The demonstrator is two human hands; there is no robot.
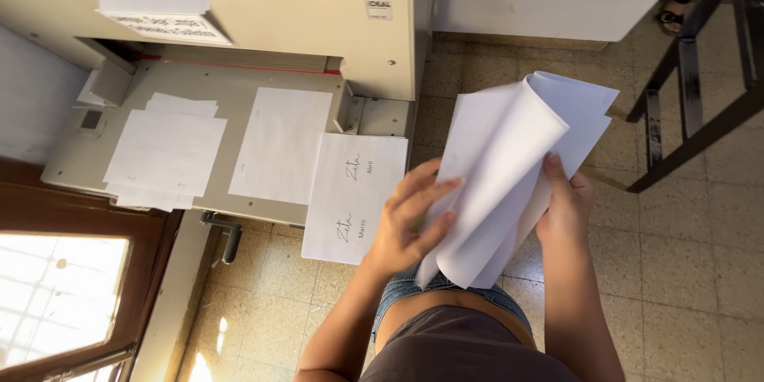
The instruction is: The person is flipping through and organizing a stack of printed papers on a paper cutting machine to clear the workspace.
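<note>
Nearest to you: both hands hold a sheaf of white paper (509, 175) in the air over the tiled floor (684, 270), to the right of the cutter's worktop and clear of it.

Risk, as a judgement: the sheaf is curled and fanned at the top, with only its lower part gripped. If either grip slackens, loose sheets could slide out and scatter on the floor. The bend may also leave a crease or knock the edges out of line.

Left hand (410, 223): fingers spread and half open, fingertips laid on the front face of the sheaf, thumb hidden behind the paper. It looks to be pinching the lower left edge, not fully closed.

Right hand (565, 207): closed on the right edge of the sheaf, thumb in front, fingers out of sight behind it.

Further out: a white sheet with handwritten words (354, 199) hangs partly over the front corner of the worktop (239, 87); your left hand is near it, not touching. A nudge could tip it off.

Beyond that: a blank sheet (280, 143) lies flat, and a small stack of sheets (167, 151) sits to its left. The beige cutter housing (374, 40) stands at the back.
</note>
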